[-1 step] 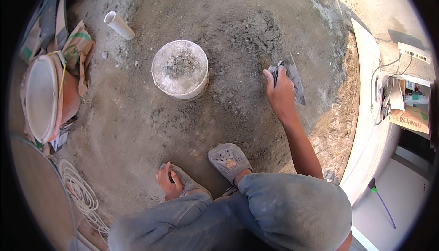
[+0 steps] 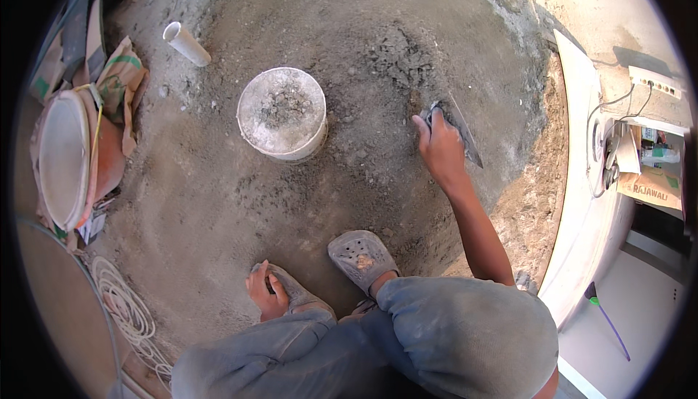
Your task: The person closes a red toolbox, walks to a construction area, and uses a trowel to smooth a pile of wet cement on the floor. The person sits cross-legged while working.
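My right hand [image 2: 443, 148] is wrapped round the handle of a plastering trowel. The flat metal blade [image 2: 464, 131] of that trowel tilts up on its edge over the grey, damp-looking mortar ground [image 2: 407, 57]. Beside my left clog [image 2: 297, 290], my left hand [image 2: 265, 291] hangs low with its fingers curled. Something dark shows between its thumb and fingers, too small to make out. Left of the trowel stands a round white bucket [image 2: 320, 134], its top covered with pale, crumbly mortar.
A short white pipe [image 2: 190, 46] stands at the far left. Tubs [image 2: 62, 159], torn paper sacks [image 2: 120, 72] and a coiled pale hose [image 2: 123, 304] line the left side. On the right are a curved white edge [image 2: 574, 144], a power strip [image 2: 654, 81] and cables.
The trowel blade has turned more steeply on edge, and my right hand has shifted slightly left. The whole view has moved a little. My left hand stays by the clog.
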Demonstrator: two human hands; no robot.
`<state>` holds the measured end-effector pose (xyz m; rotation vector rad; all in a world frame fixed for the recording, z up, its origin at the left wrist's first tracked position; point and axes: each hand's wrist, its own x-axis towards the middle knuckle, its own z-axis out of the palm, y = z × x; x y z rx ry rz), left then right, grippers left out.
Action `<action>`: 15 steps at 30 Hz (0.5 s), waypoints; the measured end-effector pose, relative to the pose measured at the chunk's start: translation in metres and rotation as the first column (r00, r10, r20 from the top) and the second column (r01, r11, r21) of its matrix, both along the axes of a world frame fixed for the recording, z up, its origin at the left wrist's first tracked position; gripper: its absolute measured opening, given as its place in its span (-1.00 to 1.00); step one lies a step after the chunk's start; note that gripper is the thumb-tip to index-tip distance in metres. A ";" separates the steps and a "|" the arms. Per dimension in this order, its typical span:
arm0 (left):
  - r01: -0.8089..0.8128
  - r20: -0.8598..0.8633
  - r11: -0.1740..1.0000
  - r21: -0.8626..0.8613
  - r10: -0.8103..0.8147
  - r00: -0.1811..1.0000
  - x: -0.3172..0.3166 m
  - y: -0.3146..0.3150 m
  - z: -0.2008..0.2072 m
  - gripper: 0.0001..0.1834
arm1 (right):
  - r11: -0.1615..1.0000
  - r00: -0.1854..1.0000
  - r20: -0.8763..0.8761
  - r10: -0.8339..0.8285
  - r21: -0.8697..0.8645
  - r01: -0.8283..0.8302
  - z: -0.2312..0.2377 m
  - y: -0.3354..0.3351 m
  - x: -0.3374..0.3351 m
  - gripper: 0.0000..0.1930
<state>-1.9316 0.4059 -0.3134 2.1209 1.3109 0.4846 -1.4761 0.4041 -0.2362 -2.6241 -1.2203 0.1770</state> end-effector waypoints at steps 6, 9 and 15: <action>0.009 -0.016 1.000 0.029 -0.008 1.000 0.000 -0.001 -0.003 -0.62 | 0.894 0.874 0.327 -0.359 0.391 0.221 -0.011 -0.025 0.069 -0.60; 0.013 0.000 0.999 0.046 -0.013 1.000 0.000 0.000 -0.004 -0.61 | 0.965 0.972 0.079 -0.222 -0.125 0.230 -0.031 -0.036 0.099 -0.56; 0.024 -0.042 0.999 0.027 -0.023 0.999 0.002 0.000 0.001 -0.59 | 0.959 0.974 -0.035 -0.222 -0.187 0.212 -0.047 -0.048 0.117 -0.53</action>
